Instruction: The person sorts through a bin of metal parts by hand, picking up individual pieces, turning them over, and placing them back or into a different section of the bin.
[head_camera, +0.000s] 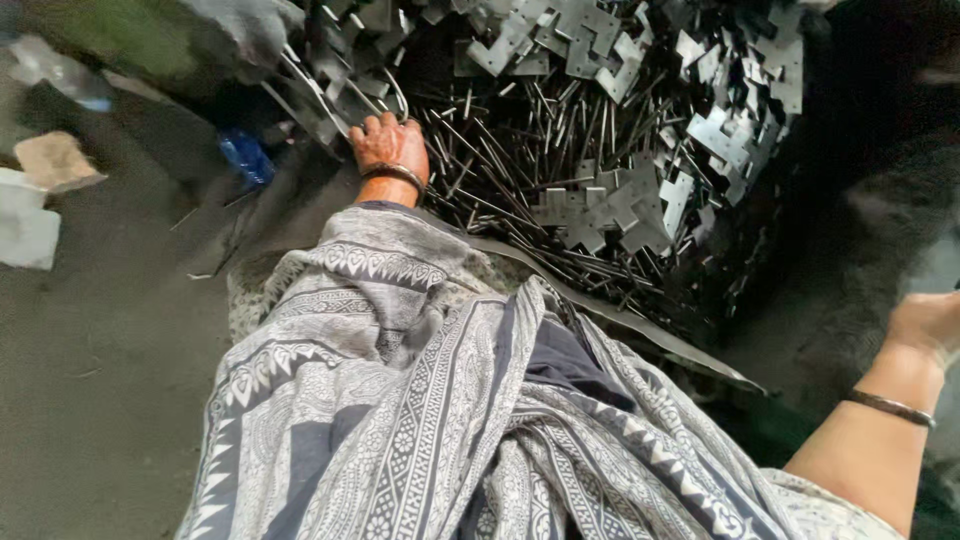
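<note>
My left hand (390, 148) reaches forward from under a grey and white patterned cloth (420, 400), with a dark bangle on the wrist. It rests on the near left edge of a heap of thin metal pins (520, 150). Its fingers bend down among pins and long metal strips (320, 95), and any grip is hidden. Cut metal plates (620, 200) lie on and beyond the pins. My right hand (925, 322) hangs at the far right edge, blurred, apart from the heap, with a similar bangle on the forearm. Its fingers run out of view.
A long flat metal strip (640, 325) edges the heap beside my lap. On the dark floor to the left lie a blue object (245, 158), a brown block (55, 160) and a white block (25, 225). More plates (570, 35) pile up at the back.
</note>
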